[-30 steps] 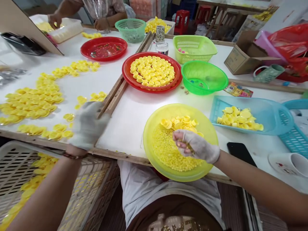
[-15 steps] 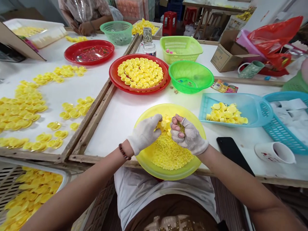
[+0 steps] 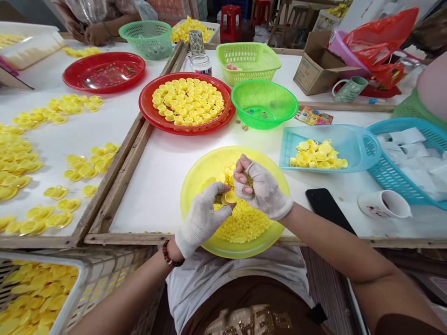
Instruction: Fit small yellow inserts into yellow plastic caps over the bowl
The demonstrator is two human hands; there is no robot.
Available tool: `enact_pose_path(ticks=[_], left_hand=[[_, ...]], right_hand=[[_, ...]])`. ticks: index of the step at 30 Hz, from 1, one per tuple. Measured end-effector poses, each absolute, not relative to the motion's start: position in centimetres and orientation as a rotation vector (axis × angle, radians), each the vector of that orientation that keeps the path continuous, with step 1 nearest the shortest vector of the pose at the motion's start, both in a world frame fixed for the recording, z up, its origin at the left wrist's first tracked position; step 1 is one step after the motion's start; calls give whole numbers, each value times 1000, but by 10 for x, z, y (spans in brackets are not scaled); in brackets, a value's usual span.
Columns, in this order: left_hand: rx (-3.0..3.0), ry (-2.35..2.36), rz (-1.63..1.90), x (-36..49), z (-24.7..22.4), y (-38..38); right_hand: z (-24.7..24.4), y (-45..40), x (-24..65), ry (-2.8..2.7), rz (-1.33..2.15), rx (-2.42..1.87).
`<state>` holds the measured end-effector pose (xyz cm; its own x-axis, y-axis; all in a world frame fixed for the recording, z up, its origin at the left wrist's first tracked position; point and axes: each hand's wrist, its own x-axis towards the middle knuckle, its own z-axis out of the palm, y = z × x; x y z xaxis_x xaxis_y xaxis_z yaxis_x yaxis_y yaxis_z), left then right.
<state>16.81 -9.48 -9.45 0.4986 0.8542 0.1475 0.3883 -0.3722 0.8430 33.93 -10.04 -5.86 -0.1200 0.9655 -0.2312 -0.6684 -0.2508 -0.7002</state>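
Hands at work over a yellow bowl (image 3: 240, 249), which stands at the near edge of a white surface (image 3: 139, 195). The left hand (image 3: 200, 221), gloved with bare fingertips, pinches a small yellow cup (image 3: 229, 197) between thumb and fingers; the cup is held above the middle of the bowl. The right hand (image 3: 263, 193), gloved likewise, is curled beside it, its fingers folded over yellowish bits (image 3: 248, 181); whether it touches the cup cannot be told. Inside the bowl, fine yellow grains (image 3: 246, 228) fill the near part, and more cups (image 3: 228, 171) lie toward the far side. Beyond the bowl, to its left, a red plate (image 3: 147, 109) carries many upright cups; a green basin (image 3: 267, 95) stands beyond it and slightly right. To the right of the bowl are a blue tray (image 3: 352, 139) of yellow pieces (image 3: 317, 154), a black phone (image 3: 323, 202) and a white mug (image 3: 372, 204) on its side. Left of the bowl, past a wooden strip (image 3: 115, 190), lie flat yellow discs (image 3: 35, 160).
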Motion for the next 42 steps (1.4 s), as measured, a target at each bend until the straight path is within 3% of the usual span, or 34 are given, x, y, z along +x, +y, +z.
enact_pose_path(ticks=[7, 17, 23, 27, 31, 37, 42], left_hand=[[1865, 917, 778, 173, -96, -99], [1869, 911, 864, 165, -99, -101], [2200, 1020, 944, 152, -90, -97], [2178, 1035, 951, 154, -89, -98], [2288, 977, 1031, 155, -94, -99], [2184, 1063, 977, 145, -97, -96], [2186, 1053, 1046, 126, -80, -92]], right_hand=[[-54, -96, 319, -746, 1431, -774], [-44, -96, 334, -679, 1498, -820], [-60, -114, 353, -1073, 1493, -1166], [-69, -122, 353, -1505, 1296, -1461], [-72, -122, 352, -1677, 1206, -1462], [-69, -122, 365, -1541, 1557, -1398], [-76, -130, 361, -1879, 1311, -1518]])
